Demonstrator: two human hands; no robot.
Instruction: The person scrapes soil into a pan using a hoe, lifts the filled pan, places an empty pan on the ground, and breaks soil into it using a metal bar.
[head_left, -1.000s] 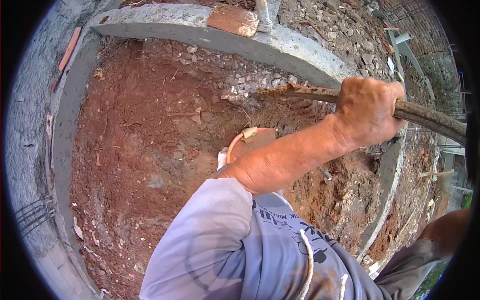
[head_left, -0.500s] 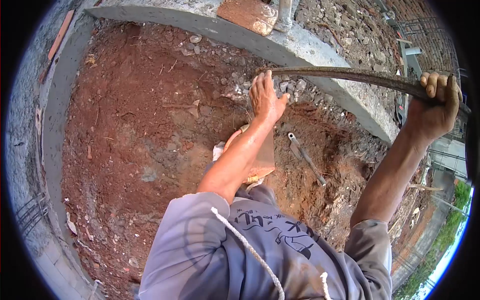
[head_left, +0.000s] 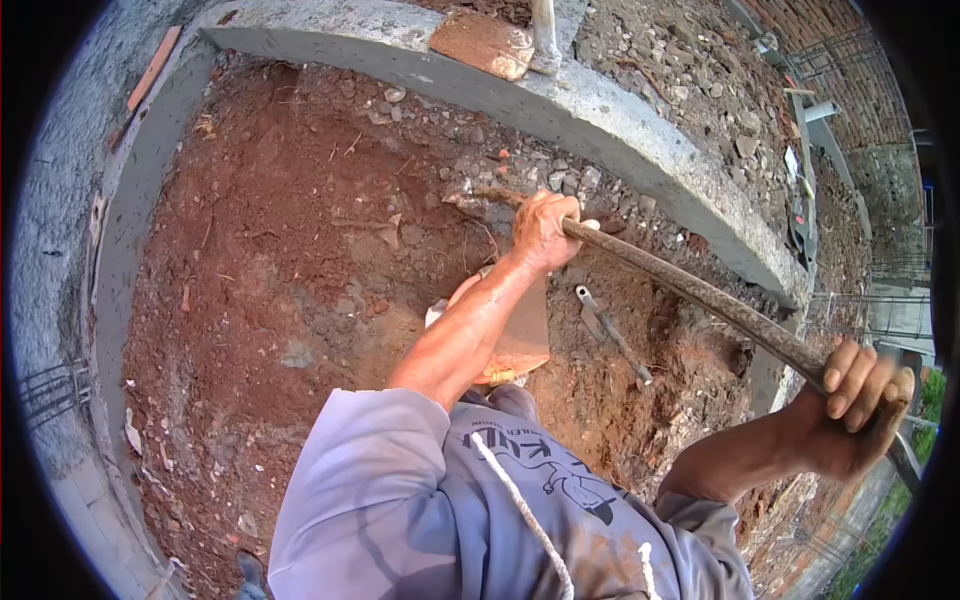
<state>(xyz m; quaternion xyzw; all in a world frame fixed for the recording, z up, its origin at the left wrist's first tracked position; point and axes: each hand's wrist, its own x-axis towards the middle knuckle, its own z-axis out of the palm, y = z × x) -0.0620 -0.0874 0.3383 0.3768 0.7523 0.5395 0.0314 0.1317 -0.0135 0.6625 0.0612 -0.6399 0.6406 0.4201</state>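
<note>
My left hand [head_left: 546,232] is wrapped round the long pole [head_left: 690,287] near its far end, above the dirt. Further back, at the lower right, my right hand [head_left: 862,408] grips the same pole. The pole slants from the rubble at the centre down to the right; its tip is at the stones and soil. Below my left forearm a reddish pan [head_left: 524,330] lies on the ground, partly hidden by the arm. A metal tool [head_left: 615,336] lies on the soil right of it.
A concrete beam [head_left: 640,150] curves across the back and right. On it rests a dirt-covered blade [head_left: 482,44] beside an upright pole [head_left: 544,35]. A grey wall [head_left: 60,220] runs along the left, with rebar [head_left: 55,395] near it. Red soil [head_left: 270,230] fills the enclosure.
My left hand, open half a second ago, has closed round the pole. My right hand has moved down, and the pole's near end has dropped with it.
</note>
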